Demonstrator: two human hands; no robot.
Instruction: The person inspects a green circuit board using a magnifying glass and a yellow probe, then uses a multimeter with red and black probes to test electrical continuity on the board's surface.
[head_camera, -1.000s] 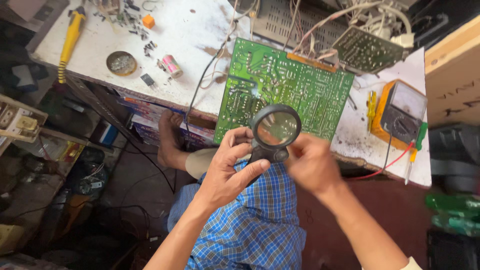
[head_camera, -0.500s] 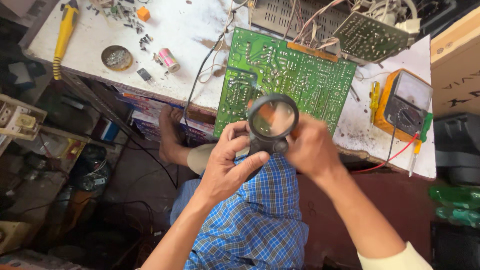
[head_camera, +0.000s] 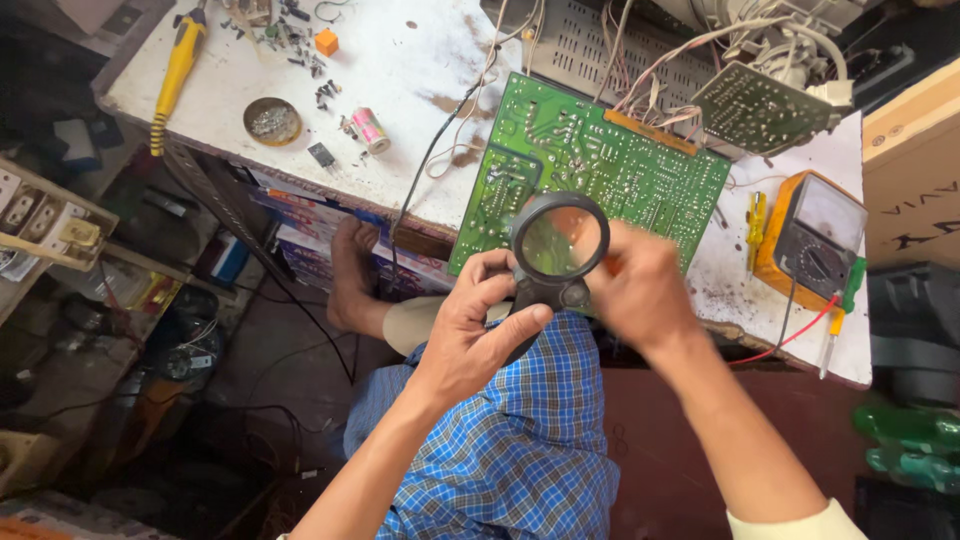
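Your left hand (head_camera: 470, 335) grips the magnifier (head_camera: 556, 250); your right hand (head_camera: 640, 290) is blurred, grip unclear. The board (head_camera: 590, 175) overhangs the surface's (head_camera: 400, 70) near edge; a nudge could tip it.

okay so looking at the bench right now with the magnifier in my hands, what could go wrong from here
The green circuit board overhangs the table edge, so a knock from the hands could tip it off. The left hand holds the magnifier only by its handle; it might slip. The meter's red lead dangles near the right hand and could snag.

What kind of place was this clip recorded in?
Most likely a small electronics repair workshop: a green circuit board lies on a stained white workbench, an orange multimeter sits beside it, and the left hand holds a magnifying glass over the board.
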